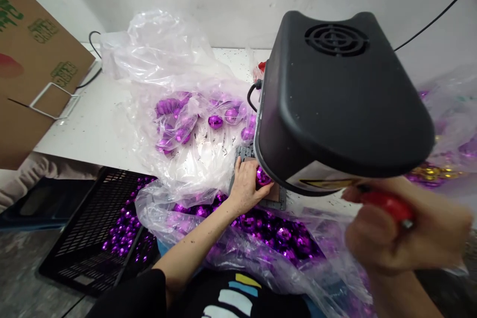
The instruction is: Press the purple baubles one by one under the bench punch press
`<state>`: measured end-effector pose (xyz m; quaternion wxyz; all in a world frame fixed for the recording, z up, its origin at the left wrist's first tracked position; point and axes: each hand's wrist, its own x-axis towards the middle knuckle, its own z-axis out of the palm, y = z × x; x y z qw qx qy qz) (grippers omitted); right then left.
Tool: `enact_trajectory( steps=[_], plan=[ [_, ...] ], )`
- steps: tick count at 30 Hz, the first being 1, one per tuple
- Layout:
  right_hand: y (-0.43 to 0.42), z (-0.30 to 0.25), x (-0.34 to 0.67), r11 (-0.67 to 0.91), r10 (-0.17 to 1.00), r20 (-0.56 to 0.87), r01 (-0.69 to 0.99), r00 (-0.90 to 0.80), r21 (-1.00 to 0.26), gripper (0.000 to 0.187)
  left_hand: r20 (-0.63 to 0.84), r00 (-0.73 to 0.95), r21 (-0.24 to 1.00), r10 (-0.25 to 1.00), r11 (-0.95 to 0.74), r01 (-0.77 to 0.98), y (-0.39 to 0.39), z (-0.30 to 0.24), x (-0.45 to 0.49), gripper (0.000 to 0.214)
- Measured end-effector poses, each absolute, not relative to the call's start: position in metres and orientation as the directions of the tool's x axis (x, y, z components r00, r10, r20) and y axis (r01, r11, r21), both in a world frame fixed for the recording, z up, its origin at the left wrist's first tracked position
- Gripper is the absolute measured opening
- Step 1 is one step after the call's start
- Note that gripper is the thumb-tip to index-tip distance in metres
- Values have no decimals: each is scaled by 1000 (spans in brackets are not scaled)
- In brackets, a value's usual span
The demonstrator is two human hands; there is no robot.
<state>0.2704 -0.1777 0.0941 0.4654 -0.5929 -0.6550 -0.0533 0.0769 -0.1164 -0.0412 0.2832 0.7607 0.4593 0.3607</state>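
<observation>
Cardboard box (44,69): Printed in green, it fills the far left, at the end of the worktop.
Black crate (80,231): A mesh-sided container sits low beside the table, small purple balls (122,231) gathered along its right side.
Clear bag (160,44): Crumpled film sprawls over the worktop, mirrored purple baubles (215,121) showing in its folds.
Plastic sack (156,208): More mirrored balls (285,233) lie heaped in it, between the table edge and a worker in a black shirt.
Left hand (244,184): Thumb and fingers close around one purple ball (263,176) over a brown pad (274,193) on a grey base plate (274,204).
Black housing (346,104): Vented on top, the bulky machine cover blocks my view of the table behind it, its rim meeting the ball's outline.
Right hand (417,236): Blurred, it grips a red knob (389,206) by the housing's lower right.
Far-right bag (452,124): Purple and gold pieces (432,174) show around its clear film.
Worktop (93,129): White, sprinkled with dark specks.
Room: Pale wall (238,0) behind, a black cable (436,21) slanting at upper right, grey floor (22,258) at lower left.
</observation>
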Motion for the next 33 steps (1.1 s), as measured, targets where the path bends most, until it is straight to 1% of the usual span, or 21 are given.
enact_trajectory(
  steps=[3,4,6,8,9,11,12,13,15,16,18,19,21,23,25,27,30,32,33],
  plan=[
    [-161,119,266,277,582,769,825,264,-493,37,403,331,680,853,-521,516,-140,-46,72,44],
    [-156,125,263,276,563,772,814,295,-512,41,436,360,638,825,-565,523,-152,-47,70,45],
    [-148,134,257,254,599,730,786,330,-564,51,456,469,545,756,-654,524,-178,-49,68,49],
    [-145,139,254,224,649,677,763,347,-606,59,408,598,488,690,-718,496,-198,-47,69,58],
    [-145,140,253,216,662,660,753,354,-621,60,378,639,486,670,-731,478,-203,-44,70,66],
    [-146,139,256,221,670,649,737,361,-639,52,355,659,528,663,-724,444,-200,-32,70,80],
    [-147,138,258,231,670,650,731,358,-642,45,365,647,554,669,-715,427,-190,-25,68,78],
    [-147,136,260,242,669,655,730,352,-639,39,383,619,572,686,-702,424,-176,-17,64,66],
    [-148,133,264,255,669,662,733,337,-631,32,399,525,576,752,-651,494,-133,-3,52,32],
    [-147,132,265,260,671,664,735,330,-627,31,379,452,568,807,-589,575,-106,3,44,24],
    [-146,131,265,263,678,658,728,328,-634,30,255,252,526,933,-353,773,-51,9,29,20],
    [-145,132,264,263,681,652,719,335,-644,30,197,159,492,967,-238,837,-25,10,22,19],
    [-144,134,263,260,685,640,704,348,-661,32,109,25,464,994,-73,883,16,8,12,22],
    [-144,137,262,244,696,622,696,359,-675,35,74,6,474,997,-41,880,38,1,9,27],
    [-144,138,263,234,711,604,689,360,-686,35,59,30,503,998,-56,862,42,-8,8,26],
    [-144,138,265,230,720,596,688,355,-688,33,44,38,544,998,-56,837,36,-16,6,29],
    [-143,139,266,231,716,606,702,346,-673,32,16,36,624,999,-38,781,19,-18,-6,40],
    [-141,141,264,227,708,612,707,353,-670,34,-19,44,726,999,-16,688,4,-12,-17,45],
    [-141,142,263,225,708,608,701,359,-677,35,-42,58,804,997,-1,595,-5,-7,-22,47]
  ],
)
